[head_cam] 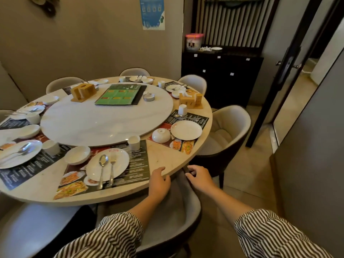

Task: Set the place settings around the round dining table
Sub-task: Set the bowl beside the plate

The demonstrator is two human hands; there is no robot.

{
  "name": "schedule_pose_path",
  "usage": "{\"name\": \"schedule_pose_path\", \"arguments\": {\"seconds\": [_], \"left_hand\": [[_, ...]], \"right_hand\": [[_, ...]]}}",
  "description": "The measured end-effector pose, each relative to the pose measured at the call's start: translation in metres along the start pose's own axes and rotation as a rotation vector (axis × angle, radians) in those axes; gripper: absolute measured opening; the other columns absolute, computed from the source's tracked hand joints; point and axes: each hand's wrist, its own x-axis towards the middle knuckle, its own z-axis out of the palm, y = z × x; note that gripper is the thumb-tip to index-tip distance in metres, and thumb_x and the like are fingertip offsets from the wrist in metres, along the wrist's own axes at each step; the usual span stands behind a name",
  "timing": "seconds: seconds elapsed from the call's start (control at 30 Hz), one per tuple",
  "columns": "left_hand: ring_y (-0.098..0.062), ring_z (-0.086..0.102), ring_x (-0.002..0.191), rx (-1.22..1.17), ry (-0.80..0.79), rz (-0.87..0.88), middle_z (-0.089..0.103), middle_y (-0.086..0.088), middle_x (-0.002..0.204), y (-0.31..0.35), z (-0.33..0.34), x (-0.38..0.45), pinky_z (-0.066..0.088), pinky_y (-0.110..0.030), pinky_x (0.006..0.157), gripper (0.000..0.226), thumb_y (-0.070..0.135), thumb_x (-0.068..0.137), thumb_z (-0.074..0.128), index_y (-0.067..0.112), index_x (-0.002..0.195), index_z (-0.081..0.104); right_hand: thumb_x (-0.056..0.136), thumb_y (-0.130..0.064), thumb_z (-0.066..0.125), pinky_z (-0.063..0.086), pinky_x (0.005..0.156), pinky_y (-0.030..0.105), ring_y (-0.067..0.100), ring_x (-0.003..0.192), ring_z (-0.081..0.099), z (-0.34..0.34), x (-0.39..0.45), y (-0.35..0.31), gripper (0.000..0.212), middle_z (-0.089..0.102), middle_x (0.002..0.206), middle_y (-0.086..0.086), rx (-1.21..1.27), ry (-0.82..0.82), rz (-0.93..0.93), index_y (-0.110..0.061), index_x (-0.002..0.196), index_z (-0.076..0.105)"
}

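Your left hand (158,183) rests relaxed on the counter (167,159) edge at 5 o'clock; your right hand (200,176), fingers loosely apart, reaches for the chair (178,211), probably to align it

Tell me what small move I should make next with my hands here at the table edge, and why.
Probably move on to the setting to the right. The nearest plate already carries a spoon and fork, but at the next plate the cutlery lies off it on the placemat. Your left hand touches the table edge and your right hand holds nothing, so both look free to lift it across.
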Motion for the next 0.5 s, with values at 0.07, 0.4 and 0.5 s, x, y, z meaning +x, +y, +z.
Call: {"name": "schedule_pose_path", "arguments": {"seconds": [0.07, 0.4, 0.5], "left_hand": [[-0.021, 0.046, 0.129, -0.052, 0.022, -0.032, 0.049, -0.006, 0.14, 0.018, 0.026, 0.0, 0.038, -0.032, 0.107, 0.045, 0.018, 0.093, 0.058, 0.015, 0.137, 0.048], [-0.018, 0.048, 0.125, -0.136, 0.127, -0.083, 0.05, -0.003, 0.136, 0.072, 0.097, 0.022, 0.042, -0.031, 0.103, 0.044, 0.019, 0.092, 0.06, 0.017, 0.135, 0.049], [-0.017, 0.049, 0.124, -0.125, 0.151, -0.113, 0.05, -0.003, 0.136, 0.076, 0.108, 0.04, 0.042, -0.032, 0.103, 0.043, 0.019, 0.092, 0.06, 0.018, 0.134, 0.05]], "right_hand": [[0.094, -0.024, 0.062, 0.046, 0.094, 0.025, 0.015, 0.117, 0.058, -0.024, 0.01, 0.02, 0.047, 0.059, 0.134, 0.002, -0.036, -0.044, -0.016, -0.013, 0.138, 0.052], [0.093, -0.025, 0.063, 0.051, 0.089, 0.024, 0.009, 0.1, 0.061, -0.084, 0.066, 0.072, 0.045, 0.062, 0.128, 0.001, -0.073, -0.148, -0.101, -0.014, 0.136, 0.054], [0.093, -0.023, 0.062, 0.051, 0.088, 0.023, 0.008, 0.095, 0.06, -0.087, 0.088, 0.074, 0.045, 0.061, 0.128, 0.002, -0.056, -0.173, -0.123, -0.012, 0.136, 0.054]]}}
